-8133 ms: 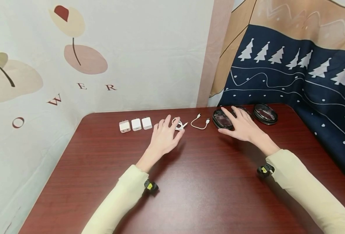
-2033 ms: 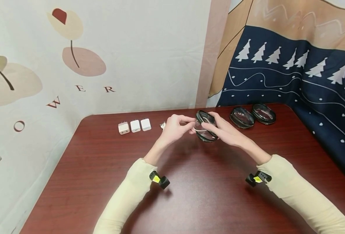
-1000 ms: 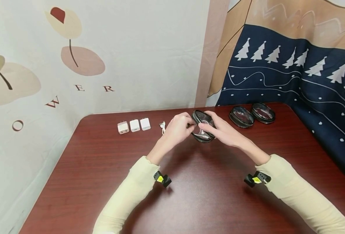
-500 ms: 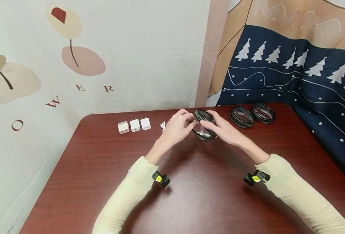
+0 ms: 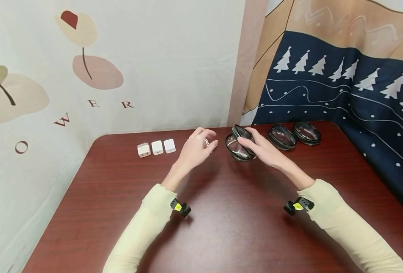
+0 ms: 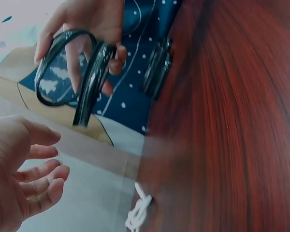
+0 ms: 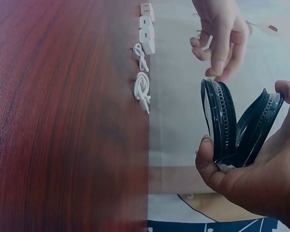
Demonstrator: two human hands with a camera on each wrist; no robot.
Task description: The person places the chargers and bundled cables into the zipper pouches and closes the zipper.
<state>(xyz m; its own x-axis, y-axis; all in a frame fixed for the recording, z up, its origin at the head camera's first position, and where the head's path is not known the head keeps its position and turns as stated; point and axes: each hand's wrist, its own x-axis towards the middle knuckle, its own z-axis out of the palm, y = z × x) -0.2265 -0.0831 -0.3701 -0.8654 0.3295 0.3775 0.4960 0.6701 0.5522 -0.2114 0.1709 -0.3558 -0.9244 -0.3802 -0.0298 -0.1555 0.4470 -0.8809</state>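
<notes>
My right hand (image 5: 263,146) grips a small round clear zip case (image 5: 237,148) with black edging, held above the table. Its two halves stand apart, as the right wrist view shows at the zipper (image 7: 224,116). Inside lies a white charging cable (image 5: 240,151). To the left hovers my left hand (image 5: 196,148), fingers loosely bent and holding nothing, apart from the case. Beyond the left hand a coiled white cable (image 7: 142,89) rests on the table, mostly hidden in the head view. A second bundled white cable (image 7: 140,57) lies beside it.
Three white charger plugs (image 5: 157,147) line up at the back left of the brown table (image 5: 229,220). Two more closed zip cases, one nearer (image 5: 282,137) and one farther (image 5: 307,132), sit at the back right. Printed cloth hangs behind the table.
The case at the row's left end has been picked up and opened, and the short cable from the table is inside it. Since half a second ago, my left hand has moved left off the case.
</notes>
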